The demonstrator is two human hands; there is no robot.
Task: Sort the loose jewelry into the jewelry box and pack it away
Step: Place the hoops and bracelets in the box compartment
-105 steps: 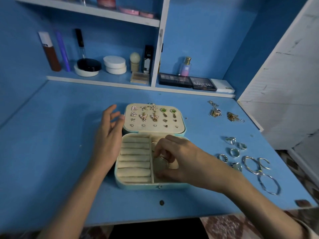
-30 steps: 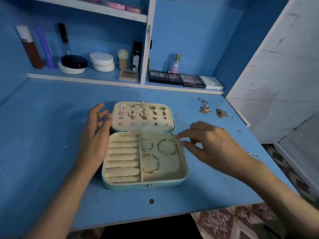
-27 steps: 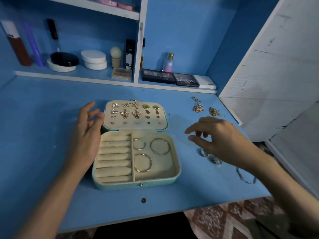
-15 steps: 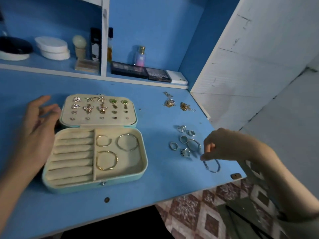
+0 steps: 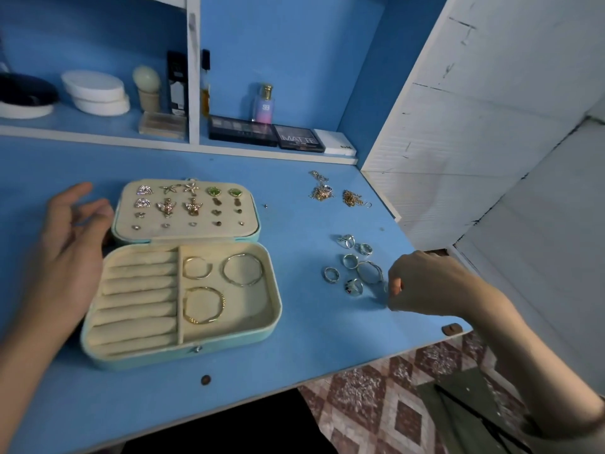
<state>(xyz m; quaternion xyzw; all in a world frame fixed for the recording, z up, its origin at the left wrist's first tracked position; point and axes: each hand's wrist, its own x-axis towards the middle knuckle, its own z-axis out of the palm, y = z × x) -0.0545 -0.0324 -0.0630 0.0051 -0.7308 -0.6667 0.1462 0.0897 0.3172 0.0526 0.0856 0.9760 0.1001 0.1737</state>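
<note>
Nearest us, our right hand (image 5: 422, 283) curls knuckles-up beside loose rings (image 5: 355, 267) on the blue desk (image 5: 294, 348); we cannot tell whether it grips anything. Left of it, the open jewelry box (image 5: 262, 329) holds three bangles (image 5: 203, 304). Our left hand (image 5: 70, 244) rests loosely spread against the box's left side. Farther back lie tangled chains (image 5: 337, 193).

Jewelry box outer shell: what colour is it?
Pale teal or mint outside, cream lining inside; the jewelry box shows clearly in the head view.
</note>
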